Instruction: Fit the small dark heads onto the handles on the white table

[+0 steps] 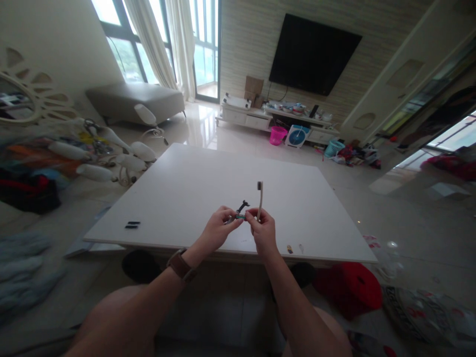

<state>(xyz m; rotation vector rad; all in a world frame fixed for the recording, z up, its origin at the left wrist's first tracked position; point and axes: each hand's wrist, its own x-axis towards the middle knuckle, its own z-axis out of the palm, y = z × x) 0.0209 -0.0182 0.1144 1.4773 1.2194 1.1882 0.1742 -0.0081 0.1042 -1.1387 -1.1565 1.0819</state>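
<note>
My left hand (218, 229) and my right hand (263, 230) meet over the near edge of the white table (193, 188). A beige toothbrush (260, 198) stands upright in my right hand, its dark bristle head on top. Between the fingertips of both hands sits a small dark object with a green part (240, 212); both hands pinch it. A brown watch strap circles my left wrist.
Two small black pieces (132, 224) lie on the table's left part, and tiny bits (295, 248) near its front right edge. A red stool (349, 290) stands below at right. White bottles and clutter fill the floor at left; a TV wall stands behind.
</note>
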